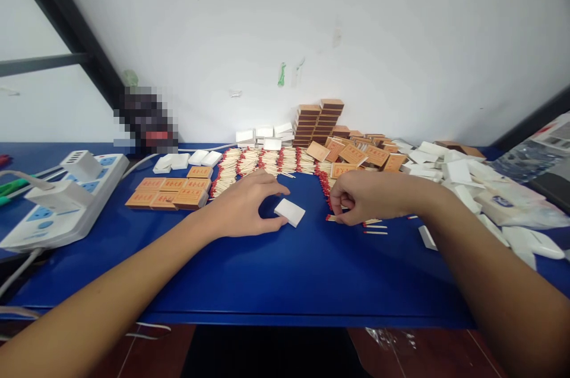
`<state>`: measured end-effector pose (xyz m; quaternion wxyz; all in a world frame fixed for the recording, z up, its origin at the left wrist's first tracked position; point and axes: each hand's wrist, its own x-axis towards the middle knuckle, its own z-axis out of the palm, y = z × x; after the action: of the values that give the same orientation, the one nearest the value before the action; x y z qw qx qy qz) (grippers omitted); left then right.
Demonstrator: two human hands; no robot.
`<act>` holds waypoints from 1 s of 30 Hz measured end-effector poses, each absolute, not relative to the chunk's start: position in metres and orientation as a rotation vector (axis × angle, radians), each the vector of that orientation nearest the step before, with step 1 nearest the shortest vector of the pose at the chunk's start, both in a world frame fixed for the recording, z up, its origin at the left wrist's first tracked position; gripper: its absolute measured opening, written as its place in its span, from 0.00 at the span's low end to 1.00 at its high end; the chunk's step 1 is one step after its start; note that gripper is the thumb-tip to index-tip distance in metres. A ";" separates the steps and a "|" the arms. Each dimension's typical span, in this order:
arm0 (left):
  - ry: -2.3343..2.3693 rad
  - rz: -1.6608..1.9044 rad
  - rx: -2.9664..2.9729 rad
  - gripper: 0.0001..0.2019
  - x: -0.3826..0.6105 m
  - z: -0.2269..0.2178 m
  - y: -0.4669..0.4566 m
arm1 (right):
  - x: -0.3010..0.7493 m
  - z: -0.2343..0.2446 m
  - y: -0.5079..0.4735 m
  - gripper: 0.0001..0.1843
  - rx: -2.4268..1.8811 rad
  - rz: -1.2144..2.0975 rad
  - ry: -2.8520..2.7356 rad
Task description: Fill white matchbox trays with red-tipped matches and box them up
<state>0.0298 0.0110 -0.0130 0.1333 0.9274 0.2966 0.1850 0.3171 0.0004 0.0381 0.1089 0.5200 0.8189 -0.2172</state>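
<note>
My left hand [249, 203] curves around a small white matchbox tray [290, 212] lying on the blue table. Its thumb tip meets the tray's near left edge, while the index fingertip hovers just off the far edge. To the right, my right hand [354, 200] is closed in a pinch low over the tabletop. A red-headed match [329, 218] pokes out at its fingertips; how many are pinched I cannot tell. Several loose matches [376, 232] lie beside that hand. Behind both hands spread rows of bundled matches [260, 161], partly covered by my right hand.
Orange matchboxes [167, 193] sit in a block at left, near a white power strip [75, 200]. More matchboxes [318, 123] are stacked against the wall, with a loose heap [365, 155] beside them. White trays [458, 170] and a tissue pack [507, 200] crowd the right.
</note>
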 end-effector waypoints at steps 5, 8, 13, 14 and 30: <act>0.807 0.545 2.695 0.19 0.030 -0.013 0.009 | 0.323 0.035 0.005 0.03 1.584 -0.633 2.459; 0.807 0.521 2.670 0.13 0.030 -0.013 0.010 | 0.321 0.035 0.006 0.09 1.587 -0.665 2.528; 0.818 0.517 2.655 0.13 0.033 -0.014 0.010 | 0.299 0.034 -0.003 0.12 1.503 -0.757 2.782; 0.809 0.520 2.663 0.13 0.033 -0.014 0.010 | 0.294 0.032 -0.005 0.11 1.483 -0.774 2.822; 0.814 0.571 2.711 0.12 0.031 -0.010 0.008 | 0.280 0.021 -0.012 0.08 1.489 -0.777 2.911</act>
<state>0.0306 0.0083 -0.0096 0.1267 0.9313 0.2797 0.1961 0.2800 -0.0118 0.0212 -0.1095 0.4404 0.8610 -0.2298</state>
